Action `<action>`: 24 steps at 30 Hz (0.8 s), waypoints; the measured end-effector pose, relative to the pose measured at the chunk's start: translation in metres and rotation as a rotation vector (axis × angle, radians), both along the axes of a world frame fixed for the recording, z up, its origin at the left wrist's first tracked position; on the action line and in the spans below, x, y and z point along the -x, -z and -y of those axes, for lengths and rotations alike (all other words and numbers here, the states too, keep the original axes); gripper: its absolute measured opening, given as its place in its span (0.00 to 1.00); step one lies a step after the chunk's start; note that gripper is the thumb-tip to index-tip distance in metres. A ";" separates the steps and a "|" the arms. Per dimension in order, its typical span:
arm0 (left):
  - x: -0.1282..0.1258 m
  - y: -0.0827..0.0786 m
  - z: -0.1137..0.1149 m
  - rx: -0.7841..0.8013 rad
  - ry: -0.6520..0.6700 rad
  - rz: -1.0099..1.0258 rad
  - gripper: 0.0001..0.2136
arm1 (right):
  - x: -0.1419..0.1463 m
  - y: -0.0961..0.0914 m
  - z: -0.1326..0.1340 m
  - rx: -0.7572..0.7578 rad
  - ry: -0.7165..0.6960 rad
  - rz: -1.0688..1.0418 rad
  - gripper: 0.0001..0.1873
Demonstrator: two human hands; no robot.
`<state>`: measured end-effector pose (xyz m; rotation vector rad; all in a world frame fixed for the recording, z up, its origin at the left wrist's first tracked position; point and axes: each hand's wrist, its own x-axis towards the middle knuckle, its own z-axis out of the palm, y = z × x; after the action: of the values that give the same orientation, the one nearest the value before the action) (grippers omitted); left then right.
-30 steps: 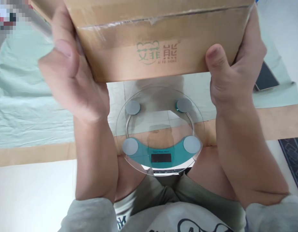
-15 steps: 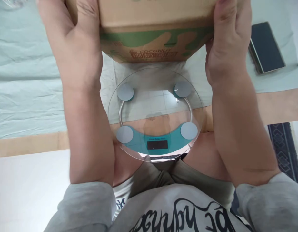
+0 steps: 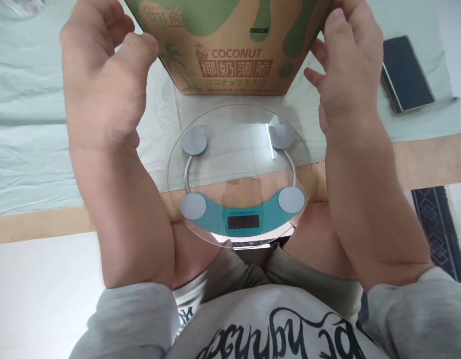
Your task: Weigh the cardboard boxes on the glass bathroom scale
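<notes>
A brown cardboard box (image 3: 234,40) printed in green with "COCONUT" stands at the top of the head view, its upper part cut off by the frame. My left hand (image 3: 107,65) is at the box's left side, thumb and fingers apart and not wrapped round it. On the other side, my right hand (image 3: 350,60) has its thumb near the box edge and its fingers spread. Between my forearms and just in front of the box lies a round glass bathroom scale (image 3: 234,172) with a teal panel and a dark display.
A light green cloth (image 3: 36,124) spreads under the box, with a tan strip (image 3: 36,224) along its near edge. A dark phone-like object (image 3: 408,75) lies right of my right hand. A dark patterned mat (image 3: 438,229) is at the lower right. Clear plastic (image 3: 23,6) shows at top left.
The box's top has moved away from me, so more of its printed front shows. Both hands have loosened from its sides, the left one shifting outward. The scale stays in place.
</notes>
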<state>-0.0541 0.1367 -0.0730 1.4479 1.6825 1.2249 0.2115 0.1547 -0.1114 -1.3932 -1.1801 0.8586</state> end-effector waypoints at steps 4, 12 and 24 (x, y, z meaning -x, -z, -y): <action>0.013 -0.002 -0.003 -0.120 -0.023 -0.002 0.09 | -0.007 0.016 0.004 0.037 0.177 -0.004 0.11; 0.011 -0.001 -0.002 -0.442 -0.002 0.067 0.19 | -0.038 0.062 0.028 0.252 0.150 0.072 0.23; -0.009 -0.011 0.015 -0.422 0.045 -0.035 0.14 | -0.029 0.058 0.031 0.359 0.061 0.312 0.26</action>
<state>-0.0453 0.1219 -0.0623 1.7473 1.4596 1.6053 0.2401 0.1236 -0.1692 -1.8999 -1.2476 0.8589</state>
